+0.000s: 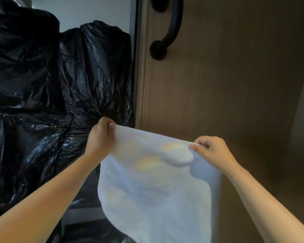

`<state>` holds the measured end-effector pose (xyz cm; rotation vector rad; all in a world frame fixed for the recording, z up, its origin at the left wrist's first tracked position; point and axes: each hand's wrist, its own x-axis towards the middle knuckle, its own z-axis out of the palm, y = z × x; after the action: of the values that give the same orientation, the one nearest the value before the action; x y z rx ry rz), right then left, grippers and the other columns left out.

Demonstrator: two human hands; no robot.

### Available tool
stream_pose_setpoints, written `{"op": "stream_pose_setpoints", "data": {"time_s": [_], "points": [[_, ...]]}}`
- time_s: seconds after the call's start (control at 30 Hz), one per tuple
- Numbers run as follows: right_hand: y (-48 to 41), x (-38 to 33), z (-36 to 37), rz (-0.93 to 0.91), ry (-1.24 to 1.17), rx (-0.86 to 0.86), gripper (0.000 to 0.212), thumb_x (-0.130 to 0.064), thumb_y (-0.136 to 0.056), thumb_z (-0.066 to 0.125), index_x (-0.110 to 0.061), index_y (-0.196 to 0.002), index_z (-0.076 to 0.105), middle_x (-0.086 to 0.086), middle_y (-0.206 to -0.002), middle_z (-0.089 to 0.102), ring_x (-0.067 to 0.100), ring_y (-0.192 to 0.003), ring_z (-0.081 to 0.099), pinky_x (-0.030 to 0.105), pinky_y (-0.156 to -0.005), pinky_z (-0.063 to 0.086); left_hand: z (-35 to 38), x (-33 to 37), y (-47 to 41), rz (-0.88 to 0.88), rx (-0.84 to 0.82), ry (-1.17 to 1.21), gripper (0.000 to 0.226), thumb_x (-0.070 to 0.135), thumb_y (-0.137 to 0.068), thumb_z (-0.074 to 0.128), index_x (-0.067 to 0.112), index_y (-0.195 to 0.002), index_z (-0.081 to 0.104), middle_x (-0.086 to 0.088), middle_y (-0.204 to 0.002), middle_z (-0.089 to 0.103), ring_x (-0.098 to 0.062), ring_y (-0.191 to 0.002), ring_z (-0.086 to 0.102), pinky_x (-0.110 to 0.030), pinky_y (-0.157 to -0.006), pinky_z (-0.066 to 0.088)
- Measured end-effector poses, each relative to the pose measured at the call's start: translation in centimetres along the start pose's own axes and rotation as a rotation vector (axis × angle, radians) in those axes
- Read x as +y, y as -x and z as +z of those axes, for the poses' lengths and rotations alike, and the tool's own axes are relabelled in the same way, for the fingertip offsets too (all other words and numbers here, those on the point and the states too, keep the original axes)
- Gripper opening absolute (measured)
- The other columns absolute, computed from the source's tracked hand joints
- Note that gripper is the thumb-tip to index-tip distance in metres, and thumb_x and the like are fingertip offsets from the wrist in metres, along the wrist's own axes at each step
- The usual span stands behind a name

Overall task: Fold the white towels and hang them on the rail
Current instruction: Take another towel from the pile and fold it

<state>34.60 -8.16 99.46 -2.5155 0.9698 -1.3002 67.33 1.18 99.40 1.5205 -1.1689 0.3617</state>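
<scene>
A white towel (154, 186) hangs in front of me, stretched along its top edge between both hands. My left hand (102, 135) pinches the top left corner with thumb and curled fingers. My right hand (211, 151) pinches the top right corner. The towel's lower part droops past the bottom of the frame. A black curved bar handle (172, 27) is fixed on the wooden door above the towel; no other rail is visible.
Large black plastic bags (47, 95) are piled on the left, close to my left forearm. A brown wooden door (226, 81) fills the right side behind the towel. A pale wall (88, 11) shows above the bags.
</scene>
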Motion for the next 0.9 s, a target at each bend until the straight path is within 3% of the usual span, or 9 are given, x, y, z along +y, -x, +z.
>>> {"op": "stream_pose_setpoints", "data": {"time_s": [0.13,0.23,0.37,0.47,0.57,0.63,0.73,0.8,0.9], "points": [[-0.3,-2.1,0.1,-0.05,0.04,0.192,0.03,-0.029,-0.092,0.066,-0.025,-0.063,0.06,-0.01,-0.057,0.057,0.006,-0.056,0.053,0.021,-0.05,0.036,-0.3,0.8,0.8,0.017,0.067,-0.019,0.012,0.015,-0.1,0.038,0.015,-0.098,0.049,0.0,-0.076,0.053,-0.024,-0.069,0.05,-0.032,-0.056,0.031],[-1.1,-4.5,0.0,-0.031,-0.062,0.243,0.033,-0.027,-0.092,0.065,-0.025,-0.059,0.059,-0.017,-0.056,0.057,0.003,-0.056,0.053,0.011,-0.049,0.035,-1.1,1.6,1.3,0.092,0.118,-0.04,0.01,0.013,-0.1,0.039,0.012,-0.097,0.048,0.001,-0.074,0.052,-0.022,-0.065,0.049,-0.031,-0.054,0.028],[-1.7,-7.2,0.3,0.002,-0.186,0.122,0.032,-0.022,-0.091,0.065,-0.011,-0.062,0.063,-0.014,-0.044,0.041,0.003,-0.043,0.039,0.011,-0.043,0.028,-1.5,3.7,2.6,0.064,0.112,0.108,0.009,0.015,-0.098,0.044,0.013,-0.099,0.052,-0.001,-0.075,0.056,-0.014,-0.066,0.052,-0.031,-0.052,0.033],[-1.5,-8.5,0.8,0.016,-0.338,0.029,0.031,-0.023,-0.092,0.065,-0.01,-0.063,0.063,-0.014,-0.049,0.038,0.002,-0.048,0.034,0.011,-0.046,0.026,-1.6,5.5,3.7,0.025,0.106,0.257,0.008,0.015,-0.094,0.051,0.019,-0.096,0.058,0.007,-0.074,0.06,-0.001,-0.071,0.055,-0.013,-0.055,0.037],[-1.3,-9.5,1.4,0.023,-0.411,-0.059,0.027,-0.025,-0.092,0.065,-0.014,-0.067,0.067,-0.007,-0.061,0.047,0.008,-0.06,0.039,0.019,-0.055,0.03,-1.7,6.7,4.6,0.005,-0.037,0.382,0.007,0.022,-0.09,0.061,0.029,-0.089,0.064,0.016,-0.077,0.066,0.007,-0.074,0.058,-0.005,-0.06,0.039],[-1.1,-10.0,1.8,0.015,-0.443,-0.095,0.025,-0.024,-0.092,0.065,-0.016,-0.069,0.068,-0.008,-0.062,0.049,0.007,-0.062,0.041,0.021,-0.057,0.031,-1.8,6.9,5.0,-0.01,-0.183,0.446,0.006,0.032,-0.089,0.065,0.033,-0.094,0.068,0.023,-0.085,0.068,0.008,-0.079,0.06,-0.005,-0.066,0.042],[-1.0,-10.6,2.3,0.002,-0.473,-0.097,0.022,-0.024,-0.092,0.065,-0.01,-0.075,0.071,0.01,-0.068,0.057,0.009,-0.068,0.048,0.026,-0.064,0.035,-1.9,6.7,5.3,-0.05,-0.42,0.531,0.016,0.041,-0.089,0.064,0.037,-0.102,0.071,0.018,-0.1,0.071,0.0,-0.094,0.065,-0.022,-0.081,0.05],[-1.0,-10.8,2.5,-0.005,-0.478,-0.089,0.022,-0.024,-0.092,0.065,-0.009,-0.078,0.072,0.025,-0.079,0.061,0.015,-0.07,0.05,0.03,-0.067,0.037,-2.1,6.5,5.6,-0.053,-0.525,0.54,0.017,0.048,-0.085,0.064,0.038,-0.096,0.072,0.015,-0.098,0.072,-0.002,-0.089,0.067,-0.023,-0.076,0.05],[-1.1,-10.5,2.8,0.0,-0.459,-0.089,0.02,-0.025,-0.09,0.067,-0.015,-0.074,0.073,0.022,-0.076,0.061,0.012,-0.068,0.049,0.029,-0.065,0.038,-2.0,6.2,5.7,-0.095,-0.495,0.545,0.022,0.05,-0.08,0.069,0.028,-0.08,0.072,0.01,-0.082,0.072,-0.004,-0.075,0.067,-0.024,-0.069,0.048]]}}
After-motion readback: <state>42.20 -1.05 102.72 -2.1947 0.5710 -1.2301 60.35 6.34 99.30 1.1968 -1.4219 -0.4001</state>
